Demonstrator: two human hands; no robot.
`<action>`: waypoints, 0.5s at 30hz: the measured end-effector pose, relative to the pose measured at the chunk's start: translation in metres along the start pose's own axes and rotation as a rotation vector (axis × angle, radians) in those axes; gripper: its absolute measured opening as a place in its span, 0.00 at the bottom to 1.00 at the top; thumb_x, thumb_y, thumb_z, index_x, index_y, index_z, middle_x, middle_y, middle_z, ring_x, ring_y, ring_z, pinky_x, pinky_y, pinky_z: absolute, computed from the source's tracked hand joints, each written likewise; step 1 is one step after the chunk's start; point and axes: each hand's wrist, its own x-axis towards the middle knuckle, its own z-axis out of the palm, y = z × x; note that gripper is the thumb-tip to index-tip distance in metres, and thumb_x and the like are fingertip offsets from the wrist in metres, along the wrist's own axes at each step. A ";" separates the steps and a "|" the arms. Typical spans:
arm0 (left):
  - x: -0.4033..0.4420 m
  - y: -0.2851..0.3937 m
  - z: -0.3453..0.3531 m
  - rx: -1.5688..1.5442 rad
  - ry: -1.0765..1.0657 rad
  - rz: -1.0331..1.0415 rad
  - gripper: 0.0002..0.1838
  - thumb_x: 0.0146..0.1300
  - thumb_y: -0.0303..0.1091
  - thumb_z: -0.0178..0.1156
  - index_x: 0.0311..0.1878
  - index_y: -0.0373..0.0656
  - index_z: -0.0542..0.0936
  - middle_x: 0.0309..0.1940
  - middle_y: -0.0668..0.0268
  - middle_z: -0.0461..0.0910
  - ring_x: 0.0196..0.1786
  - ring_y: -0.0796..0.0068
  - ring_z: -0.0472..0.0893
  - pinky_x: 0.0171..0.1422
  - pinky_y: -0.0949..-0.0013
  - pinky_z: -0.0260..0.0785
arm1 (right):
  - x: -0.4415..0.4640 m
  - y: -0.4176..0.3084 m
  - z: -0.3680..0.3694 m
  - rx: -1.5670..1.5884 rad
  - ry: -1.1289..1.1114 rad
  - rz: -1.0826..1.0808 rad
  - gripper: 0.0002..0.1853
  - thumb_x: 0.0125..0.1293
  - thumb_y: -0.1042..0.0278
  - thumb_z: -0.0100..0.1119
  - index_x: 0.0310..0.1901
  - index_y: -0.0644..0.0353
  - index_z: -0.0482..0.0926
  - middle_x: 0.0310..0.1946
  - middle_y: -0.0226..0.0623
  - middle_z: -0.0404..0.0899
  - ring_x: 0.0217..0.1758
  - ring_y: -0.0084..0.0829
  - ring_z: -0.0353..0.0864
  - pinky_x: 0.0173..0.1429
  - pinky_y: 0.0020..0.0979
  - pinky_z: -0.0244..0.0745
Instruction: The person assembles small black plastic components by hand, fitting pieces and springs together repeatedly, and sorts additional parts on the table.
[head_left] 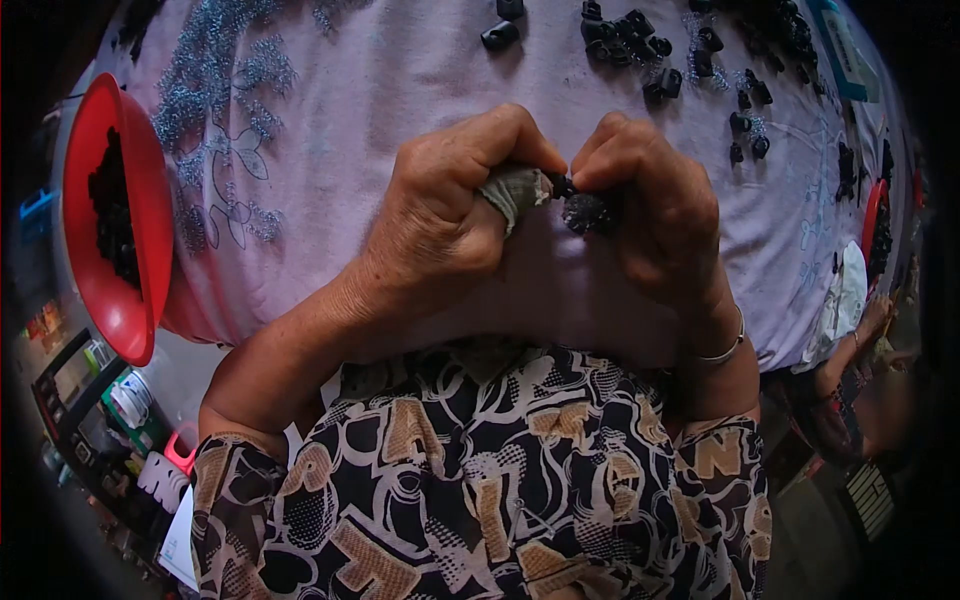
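Both hands meet above the pink cloth (pixel 330 100), near its front edge. My left hand (pixel 460 190) is closed, with a grey-green cloth wrap (pixel 517 192) around a finger; thumb and forefinger pinch at a small black piece (pixel 563 187). My right hand (pixel 655 200) is closed too, its fingertips at the same small piece. Just under those fingertips is a dark, rough-looking lump (pixel 588 213) with light specks, against the right hand's curled fingers. Which hand bears the weight of the pieces cannot be made out.
A red bowl (pixel 148 200) of black pieces stands at the left. Loose black parts (pixel 622 38) and bluish metal shavings (pixel 215 70) lie across the cloth. At the far right are another red container (pixel 873 225), a white bag (pixel 846 290) and another person's arm (pixel 840 365).
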 end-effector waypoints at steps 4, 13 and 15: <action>0.003 -0.002 -0.004 -0.001 -0.036 0.061 0.06 0.61 0.18 0.50 0.37 0.37 0.77 0.24 0.73 0.74 0.24 0.88 0.70 0.27 0.82 0.62 | 0.000 0.000 -0.001 0.013 -0.032 0.015 0.13 0.44 0.89 0.54 0.33 0.63 0.71 0.26 0.38 0.71 0.29 0.37 0.78 0.32 0.30 0.71; 0.006 -0.002 -0.006 0.155 -0.039 0.239 0.15 0.42 0.14 0.45 0.34 0.35 0.75 0.26 0.56 0.77 0.32 0.60 0.79 0.36 0.68 0.69 | 0.007 0.000 -0.004 0.026 -0.070 -0.009 0.13 0.43 0.89 0.52 0.33 0.63 0.71 0.26 0.37 0.70 0.28 0.37 0.76 0.32 0.31 0.70; 0.005 0.001 -0.005 0.195 -0.043 0.255 0.15 0.42 0.15 0.45 0.34 0.36 0.75 0.26 0.56 0.76 0.32 0.60 0.79 0.36 0.67 0.69 | 0.005 0.001 -0.004 0.038 -0.073 0.002 0.13 0.43 0.89 0.51 0.33 0.63 0.71 0.26 0.37 0.70 0.28 0.37 0.76 0.32 0.31 0.70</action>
